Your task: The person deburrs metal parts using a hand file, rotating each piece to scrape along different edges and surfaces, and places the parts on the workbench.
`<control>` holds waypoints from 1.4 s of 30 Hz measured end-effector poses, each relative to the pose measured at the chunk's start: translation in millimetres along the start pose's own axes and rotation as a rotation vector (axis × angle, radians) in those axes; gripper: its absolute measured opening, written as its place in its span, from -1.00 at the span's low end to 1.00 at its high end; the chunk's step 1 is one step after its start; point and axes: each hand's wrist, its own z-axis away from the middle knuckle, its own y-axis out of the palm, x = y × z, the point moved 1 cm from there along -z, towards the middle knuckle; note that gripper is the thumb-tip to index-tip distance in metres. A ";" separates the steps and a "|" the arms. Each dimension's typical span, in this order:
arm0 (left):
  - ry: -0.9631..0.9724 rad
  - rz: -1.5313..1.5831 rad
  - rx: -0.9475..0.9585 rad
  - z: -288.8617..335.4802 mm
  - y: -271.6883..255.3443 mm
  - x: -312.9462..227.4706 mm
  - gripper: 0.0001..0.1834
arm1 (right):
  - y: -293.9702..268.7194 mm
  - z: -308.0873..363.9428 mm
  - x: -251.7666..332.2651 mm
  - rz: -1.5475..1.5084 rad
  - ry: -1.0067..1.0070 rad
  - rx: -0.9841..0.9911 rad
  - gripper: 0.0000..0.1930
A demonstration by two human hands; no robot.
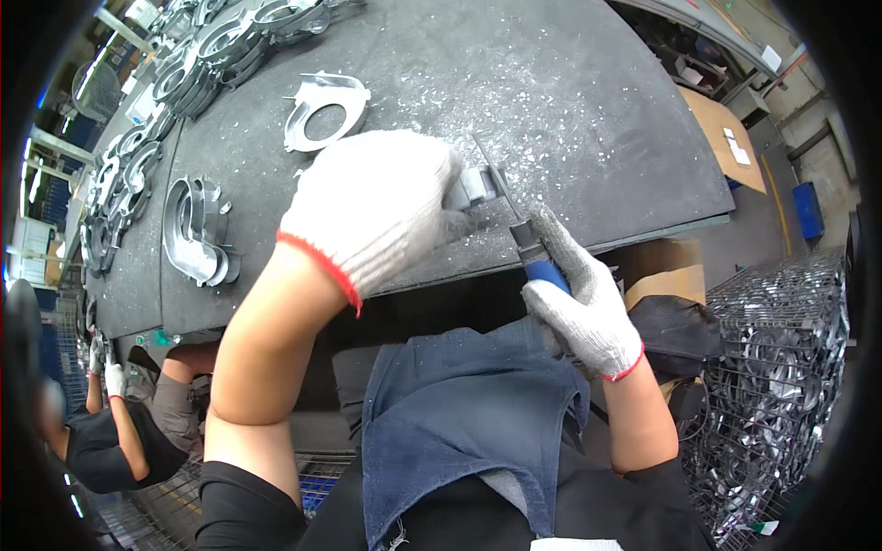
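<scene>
My left hand [381, 207], in a white knitted glove with a red cuff, is closed on a grey metal part [476, 186] over the table's near edge. Most of that part is hidden behind the glove. My right hand [588, 308], gloved alike, is wrapped round the blue handle [547, 274] of a file-like tool. Its thin, dark, tapered blade [497, 174] points up and to the left, close beside the metal part; whether they touch I cannot tell. Beyond my left hand lies a curved metal casting [317, 92] with a large round opening.
Metal shavings [551, 138] litter the dark tabletop [441, 46]. Nested castings [197, 234] lie at the left, with stacks of more castings [230, 46] behind. A wire cage [772, 367] of shiny metal pieces stands right. Another person [119, 422] works at the far left.
</scene>
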 end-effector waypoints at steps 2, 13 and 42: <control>-0.020 -0.047 -0.076 17.6 0.1 4.8 -0.59 | 0.0 2.7 6.2 -0.102 0.192 0.124 -0.20; -0.005 0.168 -0.404 103.2 9.9 50.7 -0.48 | 63.9 9.7 12.9 0.634 -0.599 0.101 -0.34; -0.288 0.223 -0.394 50.6 46.9 -4.3 -0.46 | 24.1 13.6 -9.5 -0.223 0.096 0.271 -0.14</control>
